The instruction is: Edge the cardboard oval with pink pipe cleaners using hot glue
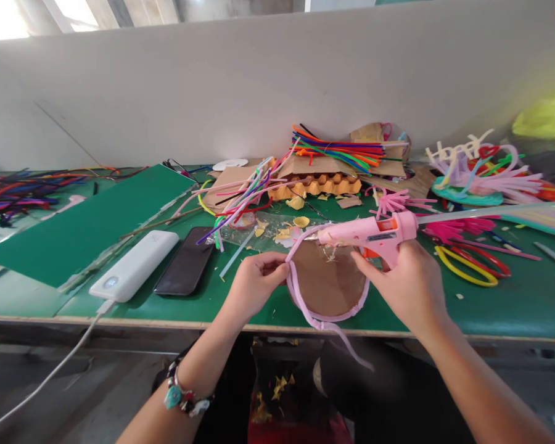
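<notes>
Left hand and right hand bare, forearms uncovered. Left wrist: chunky bracelet, dark beads, some red, turquoise charm, whitish charm. Black clothing over the lap; blurry, cut and fabric unclear.

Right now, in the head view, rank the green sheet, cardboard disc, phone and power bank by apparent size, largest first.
1. Green sheet
2. Cardboard disc
3. Power bank and phone: too alike to rank
</notes>
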### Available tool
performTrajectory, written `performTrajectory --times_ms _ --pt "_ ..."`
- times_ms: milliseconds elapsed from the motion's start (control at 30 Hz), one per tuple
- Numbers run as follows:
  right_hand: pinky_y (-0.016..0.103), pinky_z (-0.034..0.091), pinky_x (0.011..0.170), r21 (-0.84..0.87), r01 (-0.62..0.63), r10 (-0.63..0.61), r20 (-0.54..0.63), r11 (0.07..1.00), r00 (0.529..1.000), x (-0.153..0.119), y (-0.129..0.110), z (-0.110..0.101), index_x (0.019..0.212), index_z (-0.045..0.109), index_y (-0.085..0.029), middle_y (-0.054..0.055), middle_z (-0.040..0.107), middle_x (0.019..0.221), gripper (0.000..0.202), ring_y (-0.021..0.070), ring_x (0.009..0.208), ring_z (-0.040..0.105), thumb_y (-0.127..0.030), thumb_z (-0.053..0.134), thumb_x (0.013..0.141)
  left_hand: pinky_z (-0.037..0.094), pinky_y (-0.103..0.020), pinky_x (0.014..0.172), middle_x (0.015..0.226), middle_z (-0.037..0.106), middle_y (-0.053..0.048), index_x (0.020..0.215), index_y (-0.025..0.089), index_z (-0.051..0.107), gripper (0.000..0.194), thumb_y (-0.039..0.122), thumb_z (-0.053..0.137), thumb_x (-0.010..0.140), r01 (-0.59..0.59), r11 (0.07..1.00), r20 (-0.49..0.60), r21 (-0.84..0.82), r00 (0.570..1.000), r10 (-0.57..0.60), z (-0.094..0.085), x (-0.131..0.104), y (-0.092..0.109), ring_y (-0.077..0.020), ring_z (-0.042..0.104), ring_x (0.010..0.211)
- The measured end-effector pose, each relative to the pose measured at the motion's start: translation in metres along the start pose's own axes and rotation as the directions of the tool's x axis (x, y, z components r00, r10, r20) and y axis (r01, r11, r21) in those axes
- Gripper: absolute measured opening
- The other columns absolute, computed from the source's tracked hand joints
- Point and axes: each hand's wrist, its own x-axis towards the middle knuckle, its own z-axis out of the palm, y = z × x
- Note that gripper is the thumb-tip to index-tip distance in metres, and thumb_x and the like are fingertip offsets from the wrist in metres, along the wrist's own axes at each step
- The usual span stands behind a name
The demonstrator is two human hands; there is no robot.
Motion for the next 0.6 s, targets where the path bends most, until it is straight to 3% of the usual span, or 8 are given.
performTrajectory --times_ms 233,600 --pt "0.026 0.041 0.049 0.008 -0.063 0.063 0.034 0.998 0.997 -0.0011 0.0024 0.0017 0.068 0.045 -0.021 0.005 0.058 0.065 0.011 0.0184 0.059 0.058 -0.029 0.052 0.071 0.049 -0.022 0.059 0.065 0.068 -0.001 0.072 0.016 0.071 0.017 0.022 0.058 0.063 -0.009 1.000 -0.002 0.010 1.000 0.009 -0.0001 0.0001 -0.0015 -0.0105 0.058 0.056" --pt "0.026 0.041 0.047 0.013 -0.039 0.039 0.029 0.999 0.999 -0.0004 0.0049 0.0002 0.067 0.042 -0.021 0.007 0.061 0.069 0.010 0.0185 0.060 0.059 -0.027 0.048 0.072 0.048 -0.020 0.060 0.063 0.067 0.001 0.070 0.016 0.070 0.014 0.020 0.058 0.063 0.016 1.000 -0.001 -0.027 1.000 -0.016 -0.0004 0.0004 -0.0013 -0.0093 0.057 0.057"
